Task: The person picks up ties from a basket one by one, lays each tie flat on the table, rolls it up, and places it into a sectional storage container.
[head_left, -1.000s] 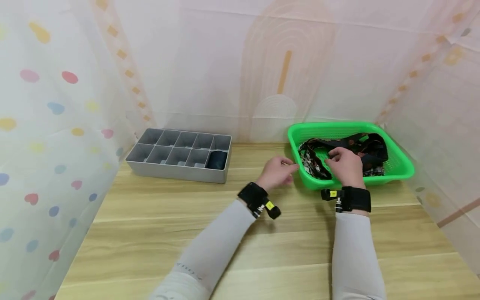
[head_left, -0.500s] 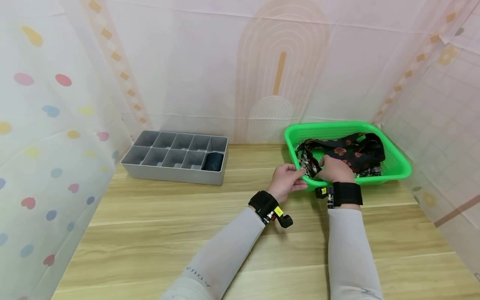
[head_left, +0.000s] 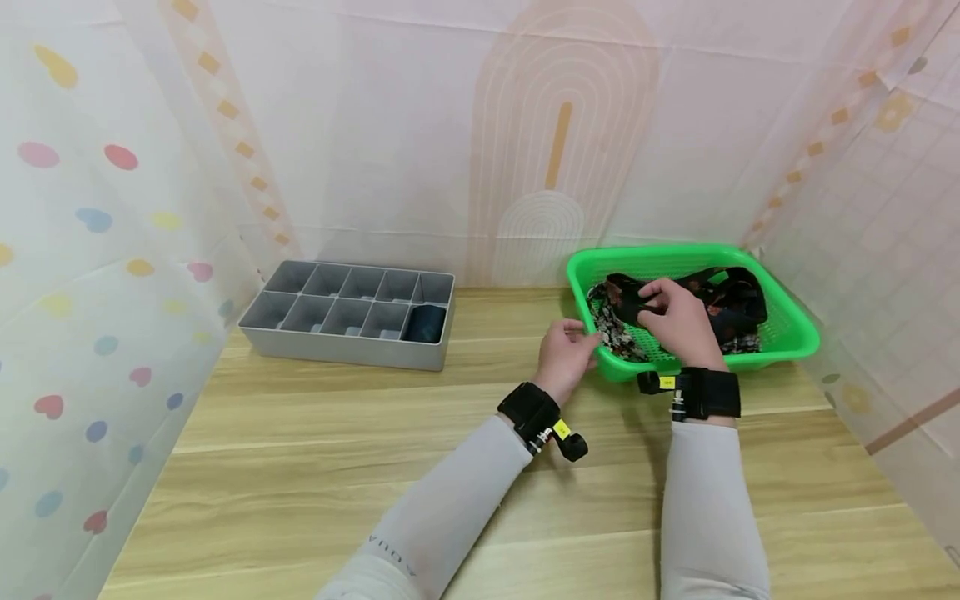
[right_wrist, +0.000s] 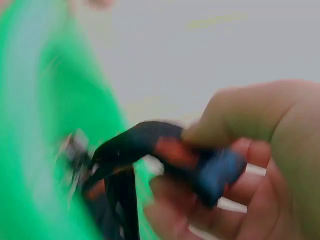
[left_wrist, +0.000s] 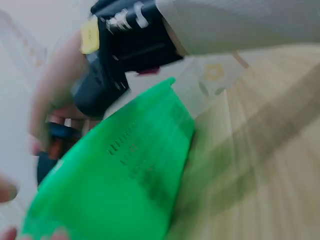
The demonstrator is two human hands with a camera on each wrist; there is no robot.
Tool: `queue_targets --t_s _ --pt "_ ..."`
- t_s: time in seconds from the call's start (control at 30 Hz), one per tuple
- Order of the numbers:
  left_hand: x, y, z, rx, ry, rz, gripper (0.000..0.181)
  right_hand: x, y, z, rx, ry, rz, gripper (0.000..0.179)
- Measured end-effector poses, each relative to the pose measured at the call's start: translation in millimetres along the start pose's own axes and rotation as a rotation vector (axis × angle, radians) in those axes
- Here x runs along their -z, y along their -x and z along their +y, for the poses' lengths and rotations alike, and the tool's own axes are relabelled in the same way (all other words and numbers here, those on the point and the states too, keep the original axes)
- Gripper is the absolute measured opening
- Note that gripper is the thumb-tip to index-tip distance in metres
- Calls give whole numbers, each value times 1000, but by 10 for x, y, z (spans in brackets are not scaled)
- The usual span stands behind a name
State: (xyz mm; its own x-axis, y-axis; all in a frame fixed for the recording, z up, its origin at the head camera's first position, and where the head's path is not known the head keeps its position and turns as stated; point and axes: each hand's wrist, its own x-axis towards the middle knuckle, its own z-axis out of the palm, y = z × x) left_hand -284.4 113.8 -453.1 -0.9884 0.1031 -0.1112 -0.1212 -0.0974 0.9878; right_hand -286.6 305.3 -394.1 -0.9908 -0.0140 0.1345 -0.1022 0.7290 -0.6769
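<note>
R hand (head_left: 681, 321) over the basket, thumb + fingers pinching a dark floral cloth strip (right_wrist: 134, 142), orange-red motifs, end poking out btwn fingertips; rest of strip is looped in the green basket (head_left: 797, 335), R side of table (head_left: 337, 483). Under it, a b/w patterned cloth (head_left: 617, 337), partly covered. L hand (head_left: 564, 354) at basket's near-L corner, fingertips at the rim; can't tell if it grips or just touches, L wrist cam blurry. Gray divided tray (head_left: 341, 345) on L side of table, well apart from basket, 2 rows x 5 comps; dark rolled item (head_left: 425, 323) in front-row comp nearest basket. Lt gray sleeves (head_left: 457, 492), blk wrist straps (head_left: 711, 393) w/ small cams. Patterned curtain (head_left: 360, 150) behind.
</note>
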Motion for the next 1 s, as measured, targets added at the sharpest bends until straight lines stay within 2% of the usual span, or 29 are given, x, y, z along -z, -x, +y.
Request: queue_targets --t_s 0.07,0.1,0.17,0.23,0.27,0.3,0.37,0.43,0.5,0.57,0.63,0.7,0.73,0.8,0.9,1.0 --pt "0 14 62 -90 -69 83 35 14 -2 -52 78 -104 -10 34" --pt "5 15 95 -130 -67 103 36 14 -7 -76 116 -170 -27 33" --pt "25 -1 152 -188 1 85 39 4 -20 -123 178 -315 -92 35" --pt "64 -31 197 -193 105 27 44 -12 -29 -157 207 -466 -153 37" --pt "92 -48 213 -182 126 4 47 -18 -30 -166 207 -534 -175 36" --pt "126 -66 225 -167 107 -8 49 -22 -27 -170 201 -594 -187 36" --pt "202 -96 244 -147 19 -17 50 -19 -13 -166 184 -639 -165 33" --pt "265 -118 252 -123 -46 -23 43 -7 3 -145 164 -595 -108 35" --pt "305 -125 276 -113 -66 -22 34 -5 7 -118 165 -448 -62 40" --pt "321 -117 322 -112 -2 -31 29 -27 -9 -106 175 -287 -53 49" --pt "328 -84 395 -110 68 -42 27 -85 -38 -120 201 -137 -79 55" --pt "330 -31 480 -130 115 -57 25 -166 -72 -159 239 -57 -117 57" --pt "331 3 526 -137 141 -74 25 -209 -88 -184 255 -25 -129 54" --pt "328 83 619 -159 185 -113 23 -296 -116 -223 294 41 -103 42" --pt "330 228 773 -214 226 -167 25 -400 -149 -248 339 71 37 19" --pt "345 378 928 -294 230 -184 24 -446 -172 -229 366 52 279 9"
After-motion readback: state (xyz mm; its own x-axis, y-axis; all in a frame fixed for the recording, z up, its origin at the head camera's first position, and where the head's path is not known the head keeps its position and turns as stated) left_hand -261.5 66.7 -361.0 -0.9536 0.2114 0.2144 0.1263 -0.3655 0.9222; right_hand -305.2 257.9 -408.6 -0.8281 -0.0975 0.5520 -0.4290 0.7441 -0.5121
